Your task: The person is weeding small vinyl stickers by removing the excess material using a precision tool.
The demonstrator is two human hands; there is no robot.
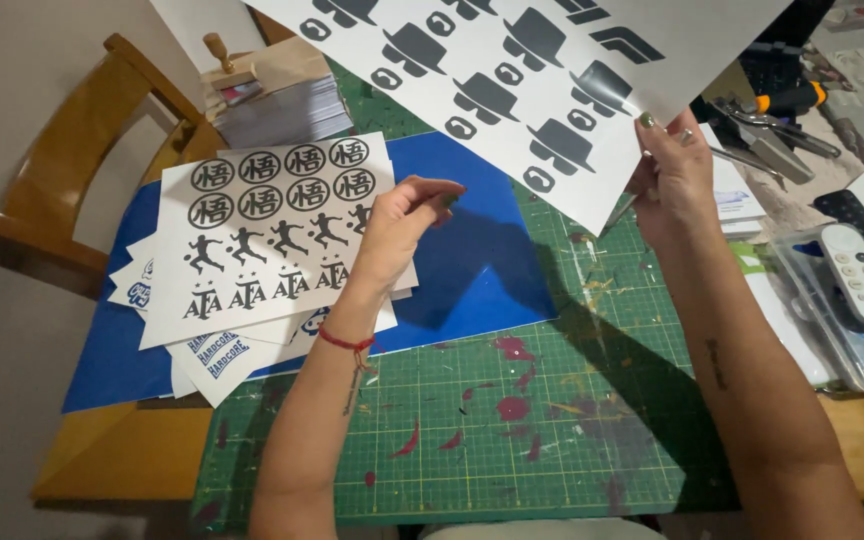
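White sticker sheet (552,90) pinched by right hand (674,175), left hand (402,225) empty

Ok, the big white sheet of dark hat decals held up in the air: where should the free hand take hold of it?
Take the big sheet on its lower left edge, coming from the left. The right hand already pinches the lower right edge, so the sheet hangs tilted over the green cutting mat with its left side unsupported. The left hand, holding nothing, hovers just below that edge. Pinch the white margin, not the decals.

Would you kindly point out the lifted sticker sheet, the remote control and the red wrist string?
lifted sticker sheet (552,60), head view, white middle
remote control (860,275), head view, button face
red wrist string (344,341), head view, band across left wrist
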